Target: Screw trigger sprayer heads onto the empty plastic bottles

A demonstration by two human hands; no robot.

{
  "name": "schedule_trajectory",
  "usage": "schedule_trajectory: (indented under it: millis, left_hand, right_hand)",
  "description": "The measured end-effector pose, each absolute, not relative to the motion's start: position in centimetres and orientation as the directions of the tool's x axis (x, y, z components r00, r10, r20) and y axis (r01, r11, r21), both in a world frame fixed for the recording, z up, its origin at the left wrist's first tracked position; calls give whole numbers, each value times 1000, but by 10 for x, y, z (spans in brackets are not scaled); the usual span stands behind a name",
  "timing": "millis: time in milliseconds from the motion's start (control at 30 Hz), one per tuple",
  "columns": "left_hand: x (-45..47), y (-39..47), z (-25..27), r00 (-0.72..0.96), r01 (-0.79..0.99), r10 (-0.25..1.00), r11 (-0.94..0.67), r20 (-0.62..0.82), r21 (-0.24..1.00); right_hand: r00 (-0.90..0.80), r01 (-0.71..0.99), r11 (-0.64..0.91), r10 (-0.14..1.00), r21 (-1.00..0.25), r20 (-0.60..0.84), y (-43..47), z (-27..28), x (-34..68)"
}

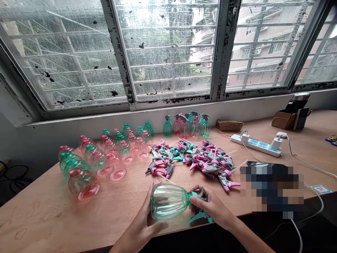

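A clear green spray bottle point(168, 202) lies sideways above the front edge of the table, its neck pointing right. My left hand point(146, 219) is wrapped round its base end, thumb below and fingers behind. At the neck, my right hand point(207, 205) grips a grey and teal trigger spray head point(201, 215), which meets the bottle's mouth; whether the threads are engaged cannot be seen. Just beyond my hands lie a heap of pink and grey spray heads point(210, 158) and a heap with teal ones point(176, 151), thin white tubes sticking out.
Several pink bottles point(116, 167) and green bottles point(73, 168) without heads stand at the left. Bottles with heads point(184, 128) stand by the window wall. To the right are a white power strip point(255, 144), cables, a brown box point(284, 119) and a partly blurred dark device point(271, 168).
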State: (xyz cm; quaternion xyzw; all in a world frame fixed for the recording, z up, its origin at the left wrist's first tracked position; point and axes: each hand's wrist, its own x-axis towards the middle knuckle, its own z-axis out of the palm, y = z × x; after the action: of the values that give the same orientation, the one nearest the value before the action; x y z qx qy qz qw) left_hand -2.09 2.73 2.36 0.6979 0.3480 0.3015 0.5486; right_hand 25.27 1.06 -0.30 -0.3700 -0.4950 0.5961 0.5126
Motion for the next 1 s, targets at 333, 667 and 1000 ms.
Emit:
schedule_trajectory:
  millis: [333, 667, 1000]
  left_hand:
    - [-21, 28, 22, 590, 162, 805, -198, 66, 967]
    - [-21, 30, 18, 563, 176, 821, -233, 96, 957]
    - [-19, 28, 23, 551, 202, 832, -212, 68, 956]
  right_hand:
    - [-207, -274, 9, 976, -962, 68, 10, -1, 252]
    - [-218, -291, 21, 972, -956, 88, 10, -4, 253]
    - [-230, -294, 25, 968, -955, 96, 11, -6, 254]
